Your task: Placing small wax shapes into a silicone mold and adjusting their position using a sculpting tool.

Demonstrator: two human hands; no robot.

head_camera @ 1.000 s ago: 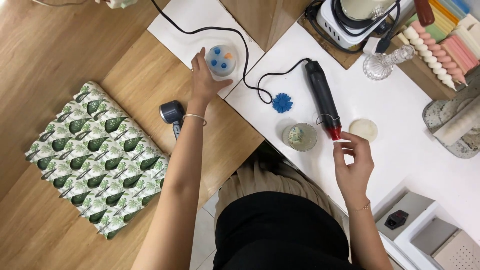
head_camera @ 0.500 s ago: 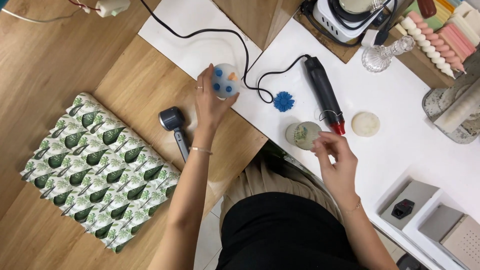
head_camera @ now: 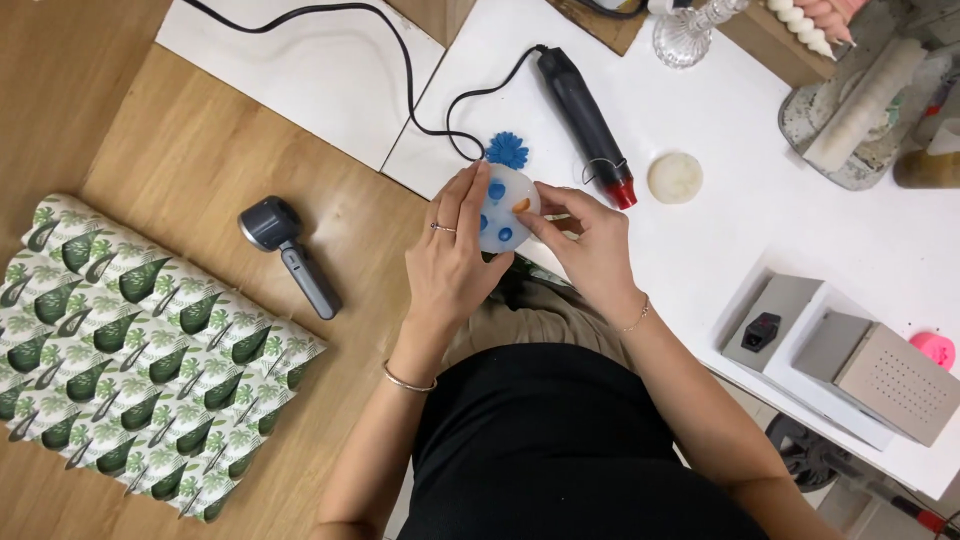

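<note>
Round white mould sits between both hands at the near edge of the white table, raised off the surface and tilted toward the camera. Small blue shapes and one orange piece show on its upper face; whether they lie in recesses or on top cannot be told.

Left hand: fingers curled around the left rim, thumb beneath, forming a cradle that steadies the mould. A ring shows on one finger, a bangle at the wrist.

Right hand: thumb and forefinger pinched at the right edge, close to the orange piece, the remaining fingers folded back. This grip suits fine work on one spot while the other hand carries the weight.

Nearby items:
- Blue flower, just behind the mould, on the table.
- Black heat tool with red tip, lying flat, cord trailing away, tip pointing toward the hands.
- Pale disc, right of the red tip.
- Grey handheld device, on the wooden surface to the left.
- Leaf-print cloth, further left.
- Glass holder, at the far edge; contents cannot be told.
</note>
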